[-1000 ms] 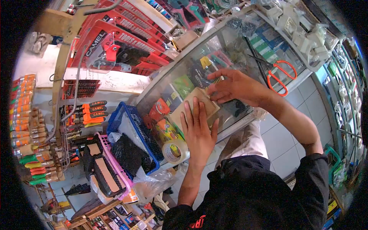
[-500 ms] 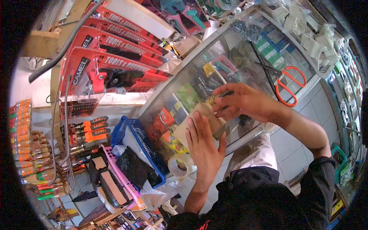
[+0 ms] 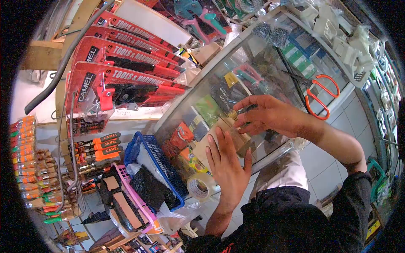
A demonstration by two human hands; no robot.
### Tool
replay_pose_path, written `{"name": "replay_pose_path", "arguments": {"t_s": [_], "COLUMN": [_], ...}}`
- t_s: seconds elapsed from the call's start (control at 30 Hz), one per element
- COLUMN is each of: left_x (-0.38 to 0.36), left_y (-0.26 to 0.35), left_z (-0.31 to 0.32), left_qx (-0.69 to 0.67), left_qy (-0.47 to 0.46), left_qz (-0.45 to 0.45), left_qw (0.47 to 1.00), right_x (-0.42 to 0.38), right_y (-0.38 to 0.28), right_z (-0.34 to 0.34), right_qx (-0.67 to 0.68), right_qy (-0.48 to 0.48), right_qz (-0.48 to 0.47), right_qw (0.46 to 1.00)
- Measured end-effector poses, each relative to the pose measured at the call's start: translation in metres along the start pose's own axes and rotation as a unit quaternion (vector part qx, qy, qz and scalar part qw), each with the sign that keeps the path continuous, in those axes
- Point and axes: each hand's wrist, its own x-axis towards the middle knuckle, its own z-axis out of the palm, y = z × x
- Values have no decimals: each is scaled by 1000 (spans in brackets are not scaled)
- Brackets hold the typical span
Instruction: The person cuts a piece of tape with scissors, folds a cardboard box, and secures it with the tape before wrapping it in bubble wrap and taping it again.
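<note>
Head view: cardboard (image 3: 223,126) under fingers (image 3: 219,143).

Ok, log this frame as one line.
left hand flat on cardboard piece | right hand pinching its far edge | tape roll nearby

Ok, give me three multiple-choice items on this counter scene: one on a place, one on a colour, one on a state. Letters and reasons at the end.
1. Where does the roll of clear tape lie?
A. inside the blue basket
B. on the glass counter, beside the left hand
C. on the floor tiles

2. What colour are the handles of the scissors?
A. orange
B. green
C. black

3. How is the left hand placed?
A. clenched in a fist
B. hanging off the counter
C. flat, fingers spread, on the brown cardboard packet

Answers: 1 B, the roll sits between the blue basket and the wrist. 2 A, both loops are orange. 3 C, the palm presses down while the right hand pinches the packet's far end.
</note>
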Motion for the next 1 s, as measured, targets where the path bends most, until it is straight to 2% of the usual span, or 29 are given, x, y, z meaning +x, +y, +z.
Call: {"name": "replay_pose_path", "arguments": {"t_s": [0.3, 0.4, 0.7, 0.8, 1.0], "left_x": [-2, -2, -2, -2, 0], "left_y": [-2, -1, -2, 0, 3], "left_z": [4, 1, 2, 3, 3], "left_qx": [21, 28, 22, -3, 38], "left_qy": [-2, -8, 3, 12, -3], "left_qz": [4, 7, 12, -3, -7], "left_qw": [1000, 1000, 1000, 1000, 999], "right_x": [2, 2, 14, 16, 16], "right_y": [1, 2, 4, 8, 12], "right_z": [-2, 3, 10, 7, 3], "right_qx": [-15, -35, -175, -171, -178], "right_qy": [-1, 29, 83, 84, 68], "right_qz": [-3, -14, -45, -43, -83], "right_qw": [1000, 999, 980, 981, 978]}}
